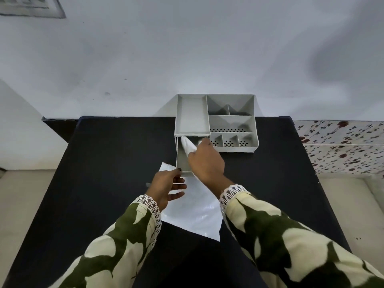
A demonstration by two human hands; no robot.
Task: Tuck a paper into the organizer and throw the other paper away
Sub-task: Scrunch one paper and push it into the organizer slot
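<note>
A grey desk organizer (232, 119) stands at the far edge of the black table, its lower drawer (181, 161) pulled out toward me. My right hand (205, 161) is over the open drawer, shut on a folded white paper (187, 145) that pokes into the drawer. My left hand (166, 186) sits at the drawer's front left corner, thumb touching its rim, fingers spread. A second white paper (197, 213) lies flat on the table beneath both hands, partly under the drawer.
The black table (104, 183) reaches a pale wall behind the organizer. A floral cloth surface (342, 146) lies to the right, beyond the table edge. Pale floor shows on both sides. No bin is in view.
</note>
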